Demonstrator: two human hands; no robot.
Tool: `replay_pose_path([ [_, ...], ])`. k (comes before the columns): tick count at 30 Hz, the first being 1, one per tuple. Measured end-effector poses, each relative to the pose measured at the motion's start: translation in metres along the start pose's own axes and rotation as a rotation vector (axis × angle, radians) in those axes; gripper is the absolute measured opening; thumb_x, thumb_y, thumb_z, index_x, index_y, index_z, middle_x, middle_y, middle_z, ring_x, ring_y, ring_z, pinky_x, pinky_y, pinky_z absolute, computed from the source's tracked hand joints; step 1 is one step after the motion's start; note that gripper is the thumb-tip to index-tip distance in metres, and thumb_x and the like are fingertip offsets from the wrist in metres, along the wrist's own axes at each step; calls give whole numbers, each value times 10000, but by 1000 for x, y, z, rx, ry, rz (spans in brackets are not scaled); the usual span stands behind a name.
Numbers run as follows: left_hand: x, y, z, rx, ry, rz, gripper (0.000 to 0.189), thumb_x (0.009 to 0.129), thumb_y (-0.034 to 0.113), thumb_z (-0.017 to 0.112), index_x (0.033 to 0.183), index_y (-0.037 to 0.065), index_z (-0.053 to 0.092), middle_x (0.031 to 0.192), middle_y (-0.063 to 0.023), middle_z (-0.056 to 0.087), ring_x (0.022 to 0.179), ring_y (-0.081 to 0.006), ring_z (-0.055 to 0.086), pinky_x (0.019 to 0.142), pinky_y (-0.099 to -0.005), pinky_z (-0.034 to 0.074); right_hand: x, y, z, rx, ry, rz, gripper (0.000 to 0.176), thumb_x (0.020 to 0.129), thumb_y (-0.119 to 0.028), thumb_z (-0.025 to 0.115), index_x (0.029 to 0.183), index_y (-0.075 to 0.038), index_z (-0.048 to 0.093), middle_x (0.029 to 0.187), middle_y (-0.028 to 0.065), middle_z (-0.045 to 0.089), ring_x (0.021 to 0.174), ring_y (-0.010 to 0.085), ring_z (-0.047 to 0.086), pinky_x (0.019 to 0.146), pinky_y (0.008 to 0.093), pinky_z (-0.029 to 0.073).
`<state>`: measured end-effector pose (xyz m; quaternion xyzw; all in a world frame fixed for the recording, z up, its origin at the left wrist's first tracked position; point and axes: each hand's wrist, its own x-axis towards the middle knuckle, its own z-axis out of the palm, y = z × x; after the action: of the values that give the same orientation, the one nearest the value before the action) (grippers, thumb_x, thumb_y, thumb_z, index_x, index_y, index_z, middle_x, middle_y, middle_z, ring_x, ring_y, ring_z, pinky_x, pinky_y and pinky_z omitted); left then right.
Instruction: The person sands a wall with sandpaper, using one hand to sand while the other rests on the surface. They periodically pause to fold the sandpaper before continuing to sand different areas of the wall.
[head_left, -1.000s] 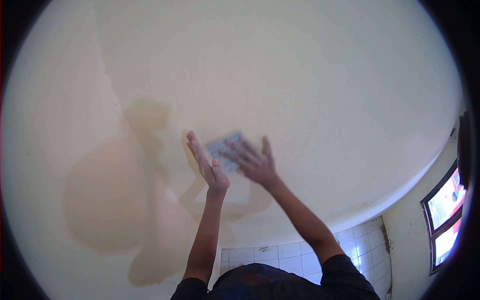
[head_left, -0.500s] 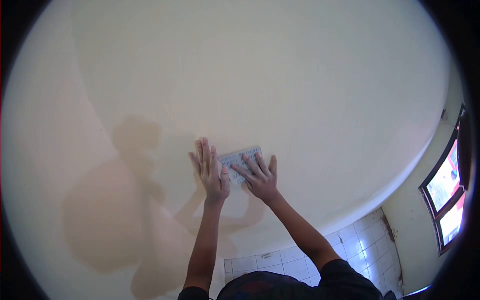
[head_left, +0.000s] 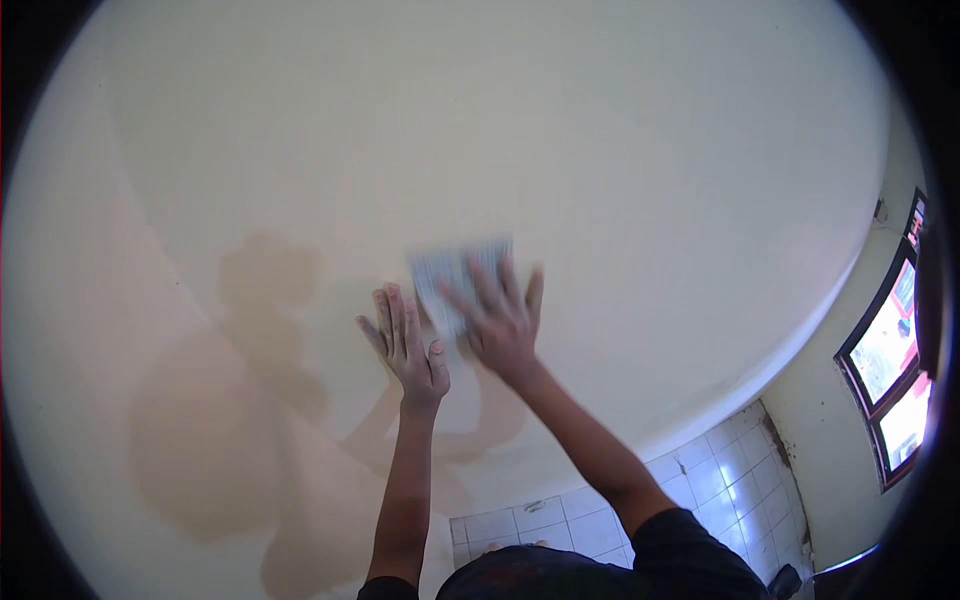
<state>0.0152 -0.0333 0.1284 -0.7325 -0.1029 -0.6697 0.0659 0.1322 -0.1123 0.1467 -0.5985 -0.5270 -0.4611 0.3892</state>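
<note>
My right hand (head_left: 505,325) presses a sheet of sandpaper (head_left: 435,270) against the pale wall (head_left: 640,200), fingers spread over its back. The sheet is greyish with rows of print, which motion smears here. Left of it, my left hand (head_left: 408,355) lies on the wall with fingers stretched out and nothing in it. Dust whitens the fingers of this hand. A small gap separates it from the sheet.
A wall corner runs down the left side, with shadows (head_left: 210,440) cast across it. White floor tiles (head_left: 590,505) show below. On the right wall is a dark-framed window (head_left: 885,370). A dark object (head_left: 785,580) lies at the lower right.
My right hand has slid the sandpaper sheet upward and slightly left along the wall. My left hand has shifted a little left, away from the sheet.
</note>
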Motion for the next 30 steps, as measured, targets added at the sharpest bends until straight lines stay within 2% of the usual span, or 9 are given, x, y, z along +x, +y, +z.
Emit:
replay_pose_path([
  [3,-9,-10,-11,8,-106,53,555,993,352,252,1444,35,315,1490,-194,324,1417,-364,221,1139,-547,-1,-121,18,35,-69,20,-89,658,677,-277,693,1296,-439,537,1451,-43,438,1315,241,429,1049,637,185],
  [6,-15,-16,-11,79,-123,101,501,988,345,299,1394,77,420,1452,-152,409,1404,-332,275,1141,-553,42,-36,23,4,23,-46,-64,567,727,-213,631,1255,-416,585,1435,-7,458,1367,308,350,1105,634,7],
  [10,-17,-13,-4,170,-120,95,494,990,348,297,1380,79,440,1433,-144,437,1404,-327,277,1143,-546,48,138,14,-50,55,202,-26,592,730,-90,603,1258,-358,600,1454,2,431,1372,337,330,1107,632,73],
  [13,-17,-16,-1,180,-105,121,550,995,358,254,1443,46,318,1460,-185,380,1406,-358,254,1142,-550,55,178,15,-56,51,348,-24,615,736,-49,590,1276,-345,588,1465,9,417,1375,348,319,1110,622,92],
  [17,-14,1,0,130,21,31,541,989,334,261,1436,36,328,1470,-183,366,1406,-364,252,1142,-550,54,76,8,-37,-13,71,37,614,769,-160,631,1322,-401,520,1476,-1,399,1349,319,373,1024,685,205],
  [20,-25,-28,-26,213,-48,-2,532,984,318,266,1418,25,361,1478,-185,351,1407,-371,243,1138,-560,50,-78,-7,19,-46,-84,-161,589,757,-285,660,1302,-456,517,1424,-71,465,1284,187,466,938,601,310],
  [23,-37,-41,-30,338,-93,16,522,983,309,276,1399,16,393,1479,-188,346,1410,-377,232,1133,-571,47,-105,13,21,-22,-62,-239,603,739,-293,668,1298,-462,518,1424,-75,467,1288,173,466,928,581,314],
  [27,-40,-41,-28,362,-43,8,504,996,346,289,1377,56,446,1478,-141,369,1417,-327,240,1137,-572,52,64,29,-40,7,-4,-86,651,706,-184,666,1297,-423,534,1478,-43,396,1376,252,350,1065,678,120],
  [30,-39,-27,-22,377,-65,12,502,993,296,304,1395,11,400,1491,-194,320,1416,-381,207,1129,-577,39,152,55,-86,-35,168,39,653,729,-91,650,1312,-362,535,1473,10,396,1382,321,307,1070,664,149],
])
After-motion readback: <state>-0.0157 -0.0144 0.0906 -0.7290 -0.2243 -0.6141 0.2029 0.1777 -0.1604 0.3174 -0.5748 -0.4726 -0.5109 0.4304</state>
